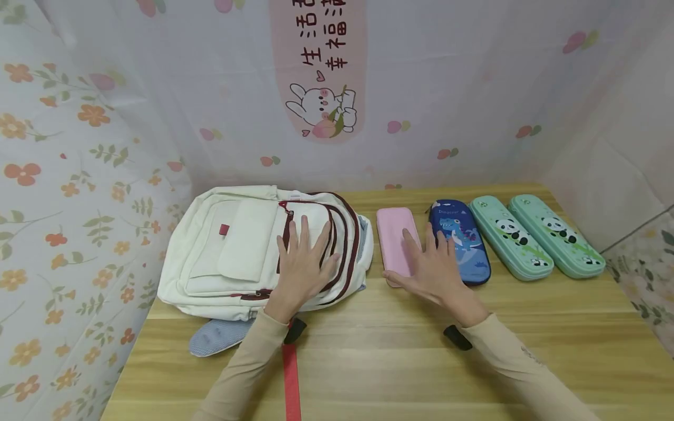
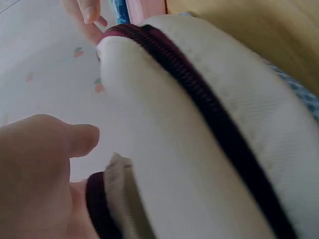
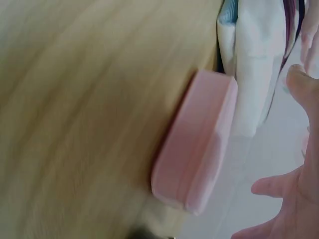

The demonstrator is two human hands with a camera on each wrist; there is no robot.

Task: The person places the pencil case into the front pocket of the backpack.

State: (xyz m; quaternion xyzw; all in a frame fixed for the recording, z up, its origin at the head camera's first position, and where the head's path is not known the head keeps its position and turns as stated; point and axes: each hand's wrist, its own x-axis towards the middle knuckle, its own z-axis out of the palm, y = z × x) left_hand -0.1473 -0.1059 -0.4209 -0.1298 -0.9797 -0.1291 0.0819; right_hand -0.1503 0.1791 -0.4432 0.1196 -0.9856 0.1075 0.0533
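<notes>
A white backpack (image 1: pixel 205 251) with dark red zip edging lies on the left part of the table. Over its front pocket my left hand (image 1: pixel 301 272) is spread, fingers pointing away from me. In the left wrist view the thumb (image 2: pixel 82 140) is apart from the bag's fabric (image 2: pixel 149 114). A pink pencil case (image 1: pixel 396 240) lies right of the backpack, next to a blue dinosaur pencil case (image 1: pixel 468 260). My right hand (image 1: pixel 434 272), fingers spread, overlaps both cases in the head view. The right wrist view shows the pink case (image 3: pixel 194 144) beside the hand, outside its fingers.
Two mint-green panda pencil cases (image 1: pixel 513 237) lie side by side at the right. A red strap (image 1: pixel 291 380) runs toward the table's near edge, and a grey-blue padded piece (image 1: pixel 218 338) sticks out under the backpack. Printed cloth (image 1: pixel 221 88) hangs behind the wooden table (image 1: pixel 379 362).
</notes>
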